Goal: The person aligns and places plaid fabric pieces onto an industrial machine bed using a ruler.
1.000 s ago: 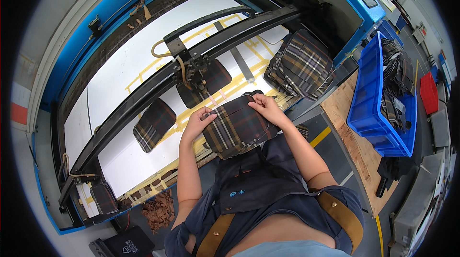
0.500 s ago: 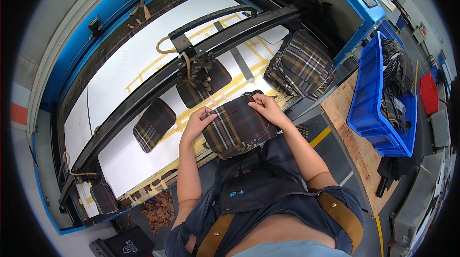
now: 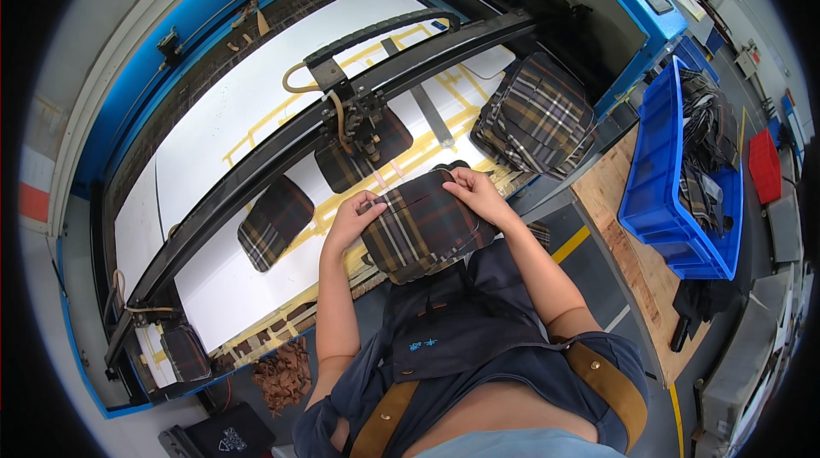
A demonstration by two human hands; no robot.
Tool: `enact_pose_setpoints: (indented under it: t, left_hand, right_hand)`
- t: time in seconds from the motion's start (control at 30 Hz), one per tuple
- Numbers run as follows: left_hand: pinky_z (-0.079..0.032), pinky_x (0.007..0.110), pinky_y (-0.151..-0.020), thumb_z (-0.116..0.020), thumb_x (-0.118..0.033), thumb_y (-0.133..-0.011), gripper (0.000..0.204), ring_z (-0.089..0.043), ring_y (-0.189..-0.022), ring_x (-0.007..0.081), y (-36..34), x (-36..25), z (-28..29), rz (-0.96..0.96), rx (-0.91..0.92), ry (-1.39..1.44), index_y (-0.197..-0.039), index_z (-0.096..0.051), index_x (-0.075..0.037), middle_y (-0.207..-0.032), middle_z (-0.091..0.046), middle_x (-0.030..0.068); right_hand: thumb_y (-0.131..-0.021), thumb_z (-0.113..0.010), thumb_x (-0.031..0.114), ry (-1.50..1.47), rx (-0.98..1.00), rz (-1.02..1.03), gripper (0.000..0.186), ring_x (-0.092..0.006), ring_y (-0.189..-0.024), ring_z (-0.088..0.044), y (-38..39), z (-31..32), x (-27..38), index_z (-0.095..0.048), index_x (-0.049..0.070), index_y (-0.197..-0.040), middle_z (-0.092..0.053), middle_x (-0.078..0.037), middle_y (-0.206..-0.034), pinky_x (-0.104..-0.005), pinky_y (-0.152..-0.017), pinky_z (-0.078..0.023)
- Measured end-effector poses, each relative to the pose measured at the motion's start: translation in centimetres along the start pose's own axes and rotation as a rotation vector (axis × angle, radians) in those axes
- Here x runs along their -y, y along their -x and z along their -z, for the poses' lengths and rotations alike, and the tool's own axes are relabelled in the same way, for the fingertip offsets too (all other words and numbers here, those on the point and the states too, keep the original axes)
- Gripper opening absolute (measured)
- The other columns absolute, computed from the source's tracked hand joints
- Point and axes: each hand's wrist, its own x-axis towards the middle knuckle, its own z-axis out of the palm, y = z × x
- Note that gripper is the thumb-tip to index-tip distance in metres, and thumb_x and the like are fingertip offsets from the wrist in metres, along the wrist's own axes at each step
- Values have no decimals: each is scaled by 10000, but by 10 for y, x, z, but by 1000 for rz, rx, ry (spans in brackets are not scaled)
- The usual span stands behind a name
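Note:
Between my two hands is a dark plaid fabric panel (image 3: 427, 223) with rounded corners, held at the near edge of the machine bed. My left hand (image 3: 352, 217) pinches its upper left corner, thumb on top. At its upper right corner my right hand (image 3: 474, 193) grips the edge, also thumb on top. More layers seem to lie beneath the panel, but how many I cannot tell. Two similar plaid pieces lie on the white bed, one piece (image 3: 276, 223) to the left and another piece (image 3: 363, 155) partly under the machine's cutting head (image 3: 359, 129).
A black gantry beam (image 3: 231, 189) crosses the white bed (image 3: 231, 116). A stack of plaid panels (image 3: 542, 121) rests at the bed's right end. On a wooden board (image 3: 636, 262) stands a blue crate (image 3: 658, 202) of plaid fabric. Brown scraps (image 3: 282, 375) lie on the floor.
The cutting head has shifted slightly to the right along the beam. My hands and the panel hold nearly the same place.

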Motion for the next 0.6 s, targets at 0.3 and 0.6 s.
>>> enact_pose_setpoints:
  t: [0.3,0.6]
  left_hand:
    - [-451,204,-744,-712,-172,-928,149,-554,-802,28,-2,5,1,4,-8,-19,-989,-650,-51,-894,-649,-46]
    - [-441,200,-767,-701,-142,-933,158,-546,-859,28,4,1,-4,-129,-132,-11,-1050,-647,-51,-951,-645,-36]
  right_hand:
    - [-967,-656,140,11,-9,5,141,0,-604,-398,0,0,0,-616,21,-902,-488,89,-666,-206,-532,-338]
    - [-967,-658,140,10,1,-9,138,-1,-627,-421,2,-3,3,-619,16,-919,-515,79,-695,-206,-549,-354]
